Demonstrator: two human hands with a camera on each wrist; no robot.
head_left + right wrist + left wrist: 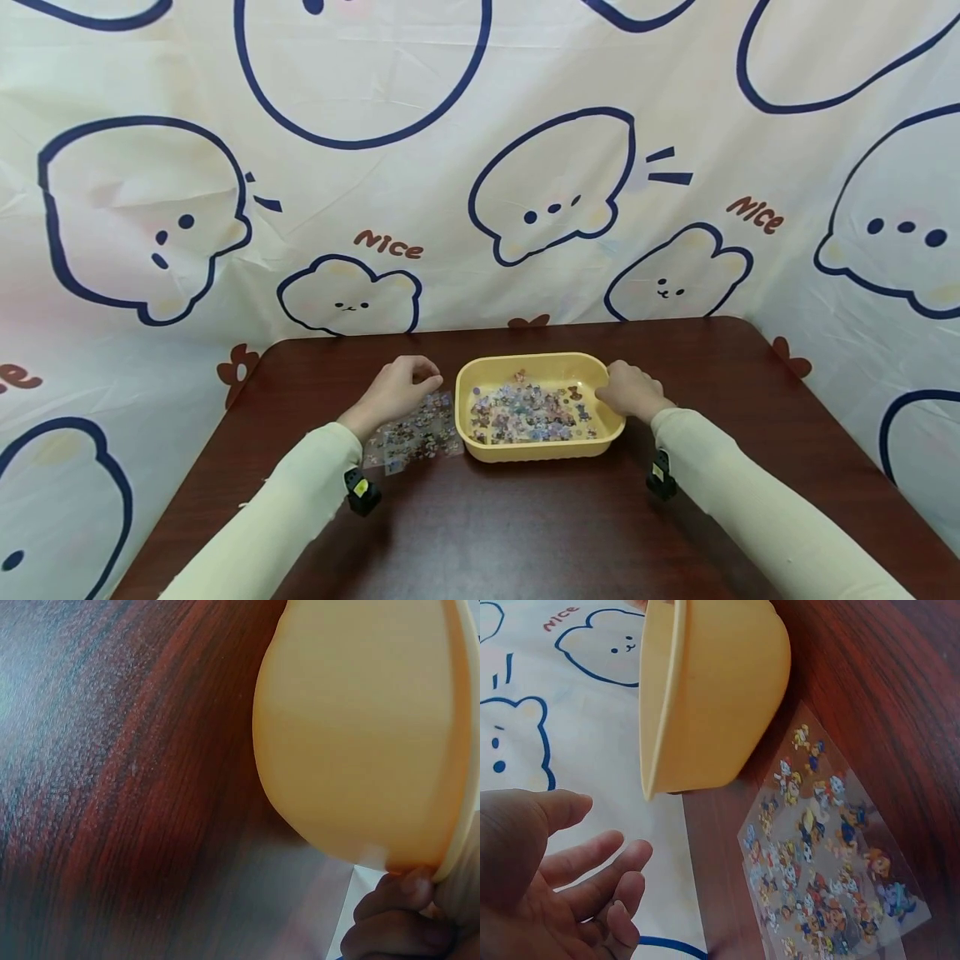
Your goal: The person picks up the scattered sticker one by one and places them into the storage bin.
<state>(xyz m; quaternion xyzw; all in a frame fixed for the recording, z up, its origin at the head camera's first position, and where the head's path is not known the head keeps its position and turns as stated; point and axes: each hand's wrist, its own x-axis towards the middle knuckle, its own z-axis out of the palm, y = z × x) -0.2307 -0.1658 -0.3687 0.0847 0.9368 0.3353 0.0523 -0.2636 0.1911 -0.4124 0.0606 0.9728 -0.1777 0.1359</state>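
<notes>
A yellow plastic basin (534,452) stands on the table with many small cartoon cut-outs (528,415), apparently stickers, spread over its bottom. My right hand (632,390) grips the basin's right rim; in the right wrist view its curled fingers (397,900) press the outer wall under the rim. To the basin's left lie clear sticker sheets (817,862) printed with cartoon puppies, partly overlapping. Above their far end hovers my left hand (401,387), its fingers loosely bent and apart from the basin. Nothing shows between those fingers in the left wrist view.
The dark reddish-brown wooden table (495,525) ends at a back edge just behind the basin. A pale cartoon-printed cloth (442,192) hangs behind and around it. Small black devices (362,492) are strapped at both wrists.
</notes>
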